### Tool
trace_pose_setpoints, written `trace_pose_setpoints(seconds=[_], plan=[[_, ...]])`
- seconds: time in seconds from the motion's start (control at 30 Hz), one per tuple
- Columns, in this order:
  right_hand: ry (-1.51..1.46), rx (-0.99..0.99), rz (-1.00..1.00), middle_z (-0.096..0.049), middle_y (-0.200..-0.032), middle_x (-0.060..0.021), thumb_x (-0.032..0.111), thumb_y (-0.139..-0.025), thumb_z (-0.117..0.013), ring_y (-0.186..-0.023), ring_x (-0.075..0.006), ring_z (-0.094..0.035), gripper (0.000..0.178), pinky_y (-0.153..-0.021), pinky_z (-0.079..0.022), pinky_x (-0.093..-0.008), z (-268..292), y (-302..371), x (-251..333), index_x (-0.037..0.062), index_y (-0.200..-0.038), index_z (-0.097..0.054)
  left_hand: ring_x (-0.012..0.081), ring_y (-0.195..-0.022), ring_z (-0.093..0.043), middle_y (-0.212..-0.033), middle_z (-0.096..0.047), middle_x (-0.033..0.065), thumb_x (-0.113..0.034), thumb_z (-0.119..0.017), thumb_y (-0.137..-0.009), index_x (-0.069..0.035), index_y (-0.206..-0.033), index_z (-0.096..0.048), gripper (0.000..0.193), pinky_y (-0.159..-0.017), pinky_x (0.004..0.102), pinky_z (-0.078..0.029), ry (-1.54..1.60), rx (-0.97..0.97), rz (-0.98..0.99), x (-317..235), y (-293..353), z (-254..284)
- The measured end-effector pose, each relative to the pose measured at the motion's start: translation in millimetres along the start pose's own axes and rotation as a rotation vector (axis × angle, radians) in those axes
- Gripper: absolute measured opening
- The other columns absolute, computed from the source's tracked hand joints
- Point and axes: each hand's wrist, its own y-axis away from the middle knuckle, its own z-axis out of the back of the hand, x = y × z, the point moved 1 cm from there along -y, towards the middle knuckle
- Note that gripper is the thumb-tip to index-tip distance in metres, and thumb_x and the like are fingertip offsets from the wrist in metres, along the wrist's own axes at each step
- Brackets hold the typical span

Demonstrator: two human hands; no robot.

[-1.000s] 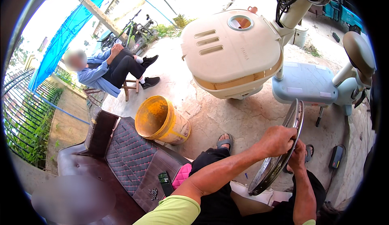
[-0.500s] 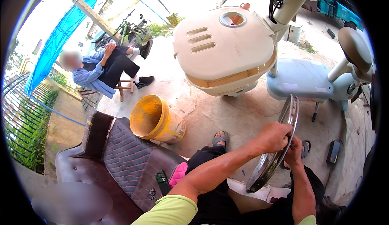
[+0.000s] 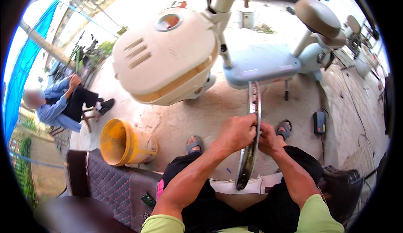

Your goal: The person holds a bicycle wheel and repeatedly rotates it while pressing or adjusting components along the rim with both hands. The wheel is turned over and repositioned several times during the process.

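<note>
A bare metal wheel rim (image 3: 245,171) stands nearly edge-on between my knees, tilted slightly, with small holes along its inner channel. My left hand (image 3: 238,133) is closed on its left side, the fingers curled at the rim's edge. On the other side my right hand (image 3: 268,137) is closed against the rim, level with the left hand. The fingertips of both hands meet near the metal and partly hide each other. Whether something small is pinched there cannot be seen.
A cream and pale blue electric scooter (image 3: 264,63) with a large front basket (image 3: 166,61) stands ahead. To the left are a yellow bucket (image 3: 145,147), a quilted dark seat (image 3: 109,187) and a seated person (image 3: 63,96). A black charger-like box (image 3: 319,122) lies right.
The view has swung right, so the scooter, bucket and person sit farther left in the picture. The rim looks more upright and edge-on; both hands stay on it.
</note>
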Motion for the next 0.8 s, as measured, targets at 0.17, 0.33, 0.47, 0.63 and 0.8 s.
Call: trace_pose_setpoints(seconds=[0.17,0.33,0.47,0.63,0.8], plan=[[0.031,-0.015,-0.020,-0.068,-0.097,-0.0169,0.006,-0.082,-0.067,-0.090,-0.0394,-0.066,0.023,-0.076,-0.053,-0.0418,1.1,-1.5,5.9,0.0023,-0.104,-0.066,0.0378,-0.076,-0.067,-0.080,-0.069,0.0177,-0.018,-0.064,-0.085,-0.007,-0.094,-0.068,0.015,-0.069,0.0454,-0.053,-0.041,-0.013,0.031,-9.3,1.7,3.7],[0.004,-0.022,-0.020,-0.068,-0.096,-0.0160,0.007,-0.082,-0.068,-0.089,-0.0387,-0.066,0.021,-0.075,-0.053,-0.0411,-1.4,0.1,3.4,0.0023,-0.103,-0.066,0.0374,-0.075,-0.068,-0.079,-0.069,0.0169,-0.019,-0.065,-0.084,-0.007,-0.093,-0.068,0.015,-0.068,0.0450,-0.053,-0.058,0.002,0.017,-7.6,1.4,3.1],[0.007,-0.037,-0.040,-0.068,-0.095,-0.0156,0.007,-0.082,-0.068,-0.088,-0.0381,-0.066,0.020,-0.075,-0.053,-0.0407,-2.5,-0.1,2.9,0.0025,-0.102,-0.066,0.0388,-0.076,-0.067,-0.078,-0.069,0.0170,-0.019,-0.062,-0.085,-0.009,-0.093,-0.068,0.014,-0.069,0.0482,-0.053,-0.067,-0.018,0.026,-8.7,1.8,3.4],[0.035,-0.002,-0.020,-0.068,-0.097,-0.0161,0.007,-0.082,-0.068,-0.089,-0.0387,-0.066,0.020,-0.076,-0.053,-0.0408,0.5,0.4,2.0,0.0025,-0.102,-0.065,0.0368,-0.074,-0.068,-0.078,-0.069,0.0162,-0.018,-0.066,-0.084,-0.007,-0.090,-0.068,0.013,-0.067,0.0447,-0.054,-0.064,-0.015,0.018,-7.8,2.0,1.6],[0.012,-0.023,-0.021,-0.067,-0.097,-0.0163,0.009,-0.082,-0.068,-0.089,-0.0395,-0.065,0.020,-0.076,-0.053,-0.0416,-0.9,1.0,1.3,0.0022,-0.100,-0.065,0.0363,-0.073,-0.068,-0.078,-0.069,0.0159,-0.017,-0.066,-0.084,-0.007,-0.093,-0.069,0.014,-0.067,0.0447,-0.054,-0.090,-0.040,0.021,-7.6,1.8,-1.6]])
